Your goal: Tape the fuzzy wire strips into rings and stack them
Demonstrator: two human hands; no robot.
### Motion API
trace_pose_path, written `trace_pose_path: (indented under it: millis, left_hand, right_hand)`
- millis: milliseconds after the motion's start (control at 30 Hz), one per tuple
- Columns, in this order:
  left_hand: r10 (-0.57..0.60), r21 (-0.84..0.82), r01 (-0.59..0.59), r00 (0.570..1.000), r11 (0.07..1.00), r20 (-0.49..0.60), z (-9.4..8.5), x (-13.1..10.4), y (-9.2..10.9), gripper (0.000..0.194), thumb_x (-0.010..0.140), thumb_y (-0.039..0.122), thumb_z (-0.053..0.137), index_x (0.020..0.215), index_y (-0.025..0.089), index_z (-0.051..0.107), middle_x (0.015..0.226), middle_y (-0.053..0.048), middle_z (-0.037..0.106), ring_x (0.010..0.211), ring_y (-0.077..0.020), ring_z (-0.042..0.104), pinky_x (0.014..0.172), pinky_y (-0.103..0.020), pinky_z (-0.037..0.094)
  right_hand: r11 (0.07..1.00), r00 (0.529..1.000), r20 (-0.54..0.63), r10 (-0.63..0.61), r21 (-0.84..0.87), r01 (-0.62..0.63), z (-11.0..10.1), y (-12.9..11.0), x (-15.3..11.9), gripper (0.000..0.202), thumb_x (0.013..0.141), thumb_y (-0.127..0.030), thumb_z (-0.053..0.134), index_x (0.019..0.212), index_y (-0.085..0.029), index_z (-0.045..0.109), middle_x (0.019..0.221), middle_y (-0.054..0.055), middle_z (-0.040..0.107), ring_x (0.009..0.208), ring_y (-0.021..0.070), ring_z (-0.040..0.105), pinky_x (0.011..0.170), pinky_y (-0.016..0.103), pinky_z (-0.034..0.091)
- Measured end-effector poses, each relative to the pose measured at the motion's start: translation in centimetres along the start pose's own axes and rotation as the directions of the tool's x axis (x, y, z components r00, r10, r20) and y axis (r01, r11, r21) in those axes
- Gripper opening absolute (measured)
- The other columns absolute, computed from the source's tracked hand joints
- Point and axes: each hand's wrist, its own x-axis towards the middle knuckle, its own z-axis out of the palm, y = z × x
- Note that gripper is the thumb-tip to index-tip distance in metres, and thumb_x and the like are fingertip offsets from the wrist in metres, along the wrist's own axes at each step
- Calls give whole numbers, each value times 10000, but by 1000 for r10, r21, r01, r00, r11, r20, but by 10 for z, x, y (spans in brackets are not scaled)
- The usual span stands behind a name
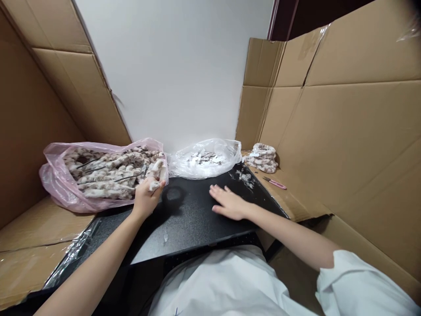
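My left hand (146,201) is closed around a furry white-and-brown band (154,186) at the right edge of a pink plastic bag (61,193). That bag lies open and is full of similar furry pieces (113,169), with a few thin dark strips among them. Fingers spread, my right hand (230,204) is over the black tabletop (187,224), palm down and holding nothing. I cannot tell whether its palm presses on the surface. Part of the held band is hidden by my fingers.
Behind the tabletop's middle sits a clear plastic bag (210,160) with small white and dark pieces. At the right are stacked furry bands (265,158), pink-handled thread snips (275,183) and loose fluff (246,177). Cardboard walls (345,145) stand on both sides.
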Motion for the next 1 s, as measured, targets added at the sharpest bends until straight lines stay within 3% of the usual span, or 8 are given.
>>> trace_pose_path:
  millis: [100,167,400,500,600,733,867,1000]
  left_hand:
    - [11,-16,-11,1000,1000,13,0,0,2,327,835,315,528,569,201,376,604,11,439,582,-139,446,583,-276,358]
    - [13,-20,-13,1000,1000,22,0,0,3,317,833,309,529,573,201,383,609,9,448,586,-139,451,583,-274,363]
    - [32,-34,-31,999,999,33,3,0,6,330,831,309,534,558,200,383,583,15,429,558,-129,446,554,-257,358]
    - [29,-50,-27,999,998,41,5,0,6,337,835,313,533,555,201,383,574,16,417,548,-127,440,548,-257,360]
    - [18,-41,-17,999,999,45,7,-2,3,320,827,315,547,565,201,404,586,14,434,543,-124,432,541,-259,354]
    - [44,-28,-42,997,999,63,10,-3,0,315,840,329,541,581,191,428,609,14,451,566,-119,450,552,-251,355]
    - [83,-36,-81,994,996,70,10,-3,2,317,844,340,537,588,179,440,624,22,454,562,-101,443,552,-230,351]
    - [99,-46,-95,992,994,84,10,-4,4,307,847,349,528,603,178,451,635,25,457,562,-98,438,558,-222,353]
  right_hand:
    - [978,977,64,-203,59,200,16,-33,-3,735,912,-601,306,1493,-180,145,1558,98,120,1445,223,86,1157,491,47]
    - [977,975,75,-209,59,205,17,-31,-5,726,912,-600,310,1491,-189,156,1557,95,133,1445,228,88,1153,506,38]
    - [987,994,18,109,-117,-106,-20,77,-18,659,938,-542,281,1487,-193,181,1558,96,123,1446,251,61,1137,542,-1]
    - [972,988,-40,152,-174,-157,-35,94,-26,644,950,-519,250,1491,-182,158,1562,89,107,1447,240,38,1141,528,-23]
    - [979,988,-76,131,-144,-141,-38,73,-37,658,955,-524,217,1497,-167,112,1565,95,60,1447,240,6,1141,528,-13]
    - [995,996,25,-84,-45,85,-17,4,-40,726,922,-584,298,1499,-198,86,1564,94,66,1445,271,40,1131,558,-4]
    - [960,958,56,-280,28,279,15,-62,-15,742,920,-582,314,1498,-181,78,1563,98,81,1447,251,44,1131,562,16]
    - [952,949,79,-305,38,303,22,-70,-11,756,915,-584,329,1497,-180,69,1563,98,87,1448,249,31,1126,573,14]
